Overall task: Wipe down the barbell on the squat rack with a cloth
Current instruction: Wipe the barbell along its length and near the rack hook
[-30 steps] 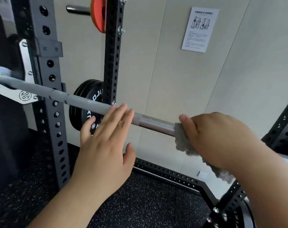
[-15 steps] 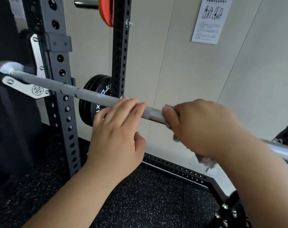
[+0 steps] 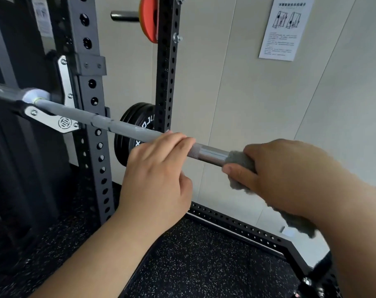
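Cloth (image 3: 238, 160), gripped by right hand (image 3: 290, 175), wraps barbell (image 3: 118, 126) — left hand (image 3: 157, 175) grips alongside, gap between.

- Wall sheet (image 3: 287, 29): two line diagrams on top, a heading and blocks of small print below. Too small to read.
- Black plate (image 3: 137, 117): white lettering round the face, partly hidden by the barbell (image 3: 118, 126). One "X" is clear; the other letters don't read as a word.
- Steel hook (image 3: 63, 123) on the rack (image 3: 92, 147): round stamped logo of vertical bars in a ring, no text.
- Sticker (image 3: 42, 18) at top left: print blurred, unreadable.
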A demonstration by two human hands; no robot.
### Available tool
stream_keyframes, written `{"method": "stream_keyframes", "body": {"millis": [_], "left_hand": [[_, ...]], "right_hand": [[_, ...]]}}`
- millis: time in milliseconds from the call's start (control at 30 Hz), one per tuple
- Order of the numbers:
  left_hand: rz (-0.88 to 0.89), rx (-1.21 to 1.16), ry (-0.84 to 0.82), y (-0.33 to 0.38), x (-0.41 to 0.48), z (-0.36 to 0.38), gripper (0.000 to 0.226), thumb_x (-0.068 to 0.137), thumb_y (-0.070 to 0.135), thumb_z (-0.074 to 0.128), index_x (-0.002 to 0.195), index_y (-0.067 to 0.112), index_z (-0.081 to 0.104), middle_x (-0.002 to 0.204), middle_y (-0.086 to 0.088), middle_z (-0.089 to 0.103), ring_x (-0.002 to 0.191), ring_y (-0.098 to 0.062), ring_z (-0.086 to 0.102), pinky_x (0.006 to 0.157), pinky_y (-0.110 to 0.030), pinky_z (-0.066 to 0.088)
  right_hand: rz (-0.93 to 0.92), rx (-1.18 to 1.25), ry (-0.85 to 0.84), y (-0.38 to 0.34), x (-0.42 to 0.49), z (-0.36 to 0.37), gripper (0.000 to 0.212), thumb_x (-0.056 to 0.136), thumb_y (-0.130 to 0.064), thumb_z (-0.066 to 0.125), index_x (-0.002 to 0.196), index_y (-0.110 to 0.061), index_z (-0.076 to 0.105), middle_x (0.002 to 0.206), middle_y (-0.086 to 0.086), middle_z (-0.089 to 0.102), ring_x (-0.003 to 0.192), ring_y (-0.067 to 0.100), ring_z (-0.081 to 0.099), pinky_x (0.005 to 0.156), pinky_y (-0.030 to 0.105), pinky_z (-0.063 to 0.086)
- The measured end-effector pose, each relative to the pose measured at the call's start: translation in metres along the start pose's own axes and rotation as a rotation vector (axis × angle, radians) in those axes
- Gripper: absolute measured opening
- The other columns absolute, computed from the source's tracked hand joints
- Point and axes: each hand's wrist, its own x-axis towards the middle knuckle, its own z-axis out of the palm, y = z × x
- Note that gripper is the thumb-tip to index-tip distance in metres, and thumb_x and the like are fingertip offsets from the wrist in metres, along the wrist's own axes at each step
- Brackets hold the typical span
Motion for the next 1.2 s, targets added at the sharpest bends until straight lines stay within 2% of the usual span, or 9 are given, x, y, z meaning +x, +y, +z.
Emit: {"method": "stream_keyframes", "body": {"millis": [100,200,300,400,567,667,800,933,1200], "left_hand": [[-0.034,-0.030,0.020,0.005,-0.001,0.000,0.065,0.077,0.009,0.065,0.141,0.017,0.061,0.142,0.009,0.057,0.139,-0.015,0.050,0.114,-0.034,0.031],[-0.049,-0.065,0.032,0.001,-0.001,-0.002,0.065,0.077,0.003,0.065,0.141,0.017,0.061,0.143,0.011,0.057,0.138,-0.010,0.049,0.115,-0.026,0.027],[-0.027,-0.056,-0.010,-0.008,0.003,-0.010,0.060,0.084,0.002,0.063,0.140,0.021,0.061,0.145,0.015,0.056,0.135,-0.005,0.049,0.115,-0.020,0.023],[-0.002,0.023,-0.025,-0.025,0.012,-0.023,0.049,0.089,0.011,0.060,0.136,0.023,0.065,0.138,0.014,0.060,0.125,-0.010,0.054,0.116,-0.031,0.030],[-0.112,0.118,-0.085,-0.043,0.010,-0.029,0.060,0.088,0.013,0.063,0.146,0.026,0.057,0.147,0.014,0.053,0.133,-0.011,0.050,0.117,-0.040,0.032],[-0.116,0.072,-0.081,-0.040,-0.001,-0.020,0.070,0.085,0.009,0.064,0.152,0.023,0.050,0.155,0.014,0.044,0.143,-0.011,0.043,0.119,-0.039,0.031],[-0.080,0.035,-0.043,-0.046,-0.001,-0.021,0.063,0.090,0.005,0.058,0.151,0.020,0.053,0.154,0.011,0.048,0.145,-0.011,0.041,0.121,-0.036,0.026],[-0.036,0.028,0.016,-0.067,0.006,-0.026,0.052,0.092,0.008,0.058,0.143,0.014,0.062,0.144,0.004,0.057,0.136,-0.016,0.047,0.120,-0.046,0.033],[-0.055,0.107,-0.114,-0.138,0.019,-0.036,0.063,0.094,0.025,0.058,0.154,0.012,0.047,0.162,0.000,0.043,0.154,-0.020,0.034,0.124,-0.053,0.027]], "right_hand": [[-0.189,-0.147,0.177,-0.039,0.028,0.030,0.042,0.100,-0.063,0.045,0.094,-0.021,0.041,0.080,-0.005,0.052,0.065,0.023,0.051,0.049,0.029,0.028],[-0.230,-0.170,0.251,-0.056,0.034,0.038,0.041,0.084,-0.051,0.077,0.084,-0.018,0.051,0.065,0.001,0.051,0.048,0.025,0.050,0.048,0.027,0.022],[-0.123,0.042,0.130,-0.018,0.023,0.027,0.055,0.093,-0.078,0.033,0.087,-0.026,0.050,0.073,-0.008,0.057,0.062,0.017,0.056,0.054,0.029,0.045],[-0.059,0.068,0.000,0.001,0.008,0.008,0.084,0.077,-0.090,0.000,0.085,-0.033,0.060,0.074,-0.012,0.067,0.067,0.009,0.065,0.065,0.032,0.058],[-0.243,-0.070,0.185,-0.050,0.042,0.033,0.038,0.105,-0.057,0.039,0.097,-0.020,0.040,0.078,-0.004,0.045,0.069,0.023,0.051,0.053,0.031,0.033],[-0.237,-0.152,0.294,-0.078,0.049,0.042,0.026,0.095,-0.041,0.063,0.097,-0.020,0.050,0.077,0.001,0.055,0.064,0.026,0.057,0.054,0.031,0.030],[-0.181,0.117,0.030,-0.028,0.044,0.028,0.064,0.093,-0.083,0.021,0.091,-0.027,0.051,0.075,-0.008,0.062,0.065,0.013,0.060,0.057,0.031,0.051],[-0.074,0.037,-0.016,-0.017,0.031,0.017,0.085,0.077,-0.092,0.000,0.083,-0.034,0.062,0.071,-0.013,0.070,0.067,0.007,0.067,0.066,0.034,0.059],[-0.113,-0.186,0.283,-0.140,0.085,0.052,0.041,0.098,-0.059,0.054,0.097,-0.018,0.056,0.077,-0.001,0.052,0.064,0.023,0.047,0.057,0.033,0.029]]}}
